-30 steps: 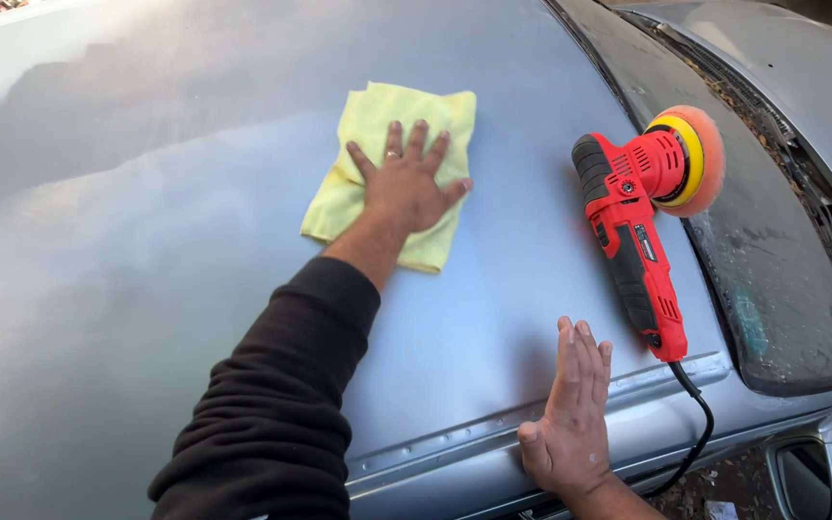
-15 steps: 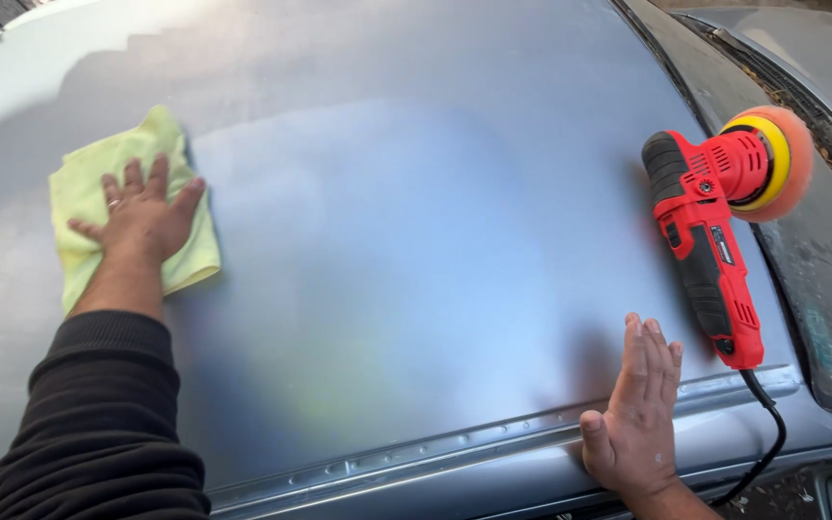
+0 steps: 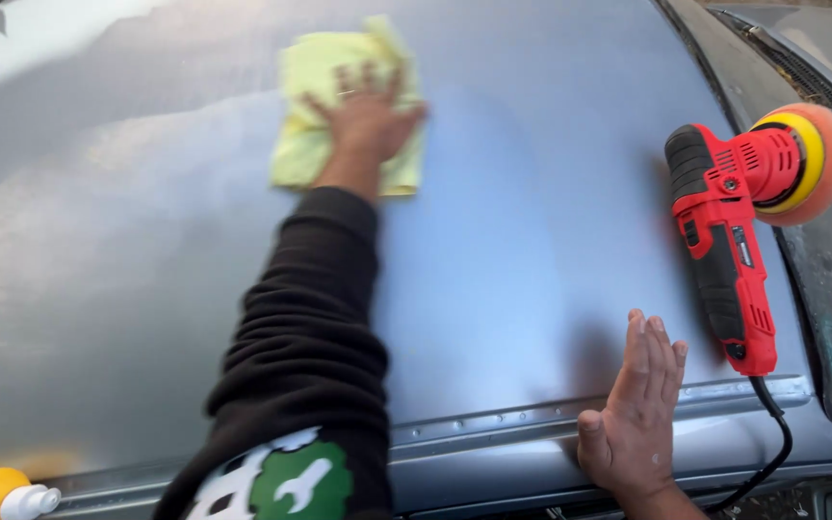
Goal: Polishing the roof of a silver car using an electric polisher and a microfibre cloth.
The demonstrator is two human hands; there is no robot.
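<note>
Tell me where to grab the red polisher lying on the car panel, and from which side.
Probably the slim black-and-red handle of the polisher, between motor housing and cord end. It lies lengthwise on the panel, pad head away and cord trailing near, so come from above; the right hand rests flat just left of it.

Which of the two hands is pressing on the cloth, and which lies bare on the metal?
The left hand, arm stretched out, presses flat on the yellow cloth. The right hand lies bare on the car panel, near its edge, beside the red polisher.
</note>
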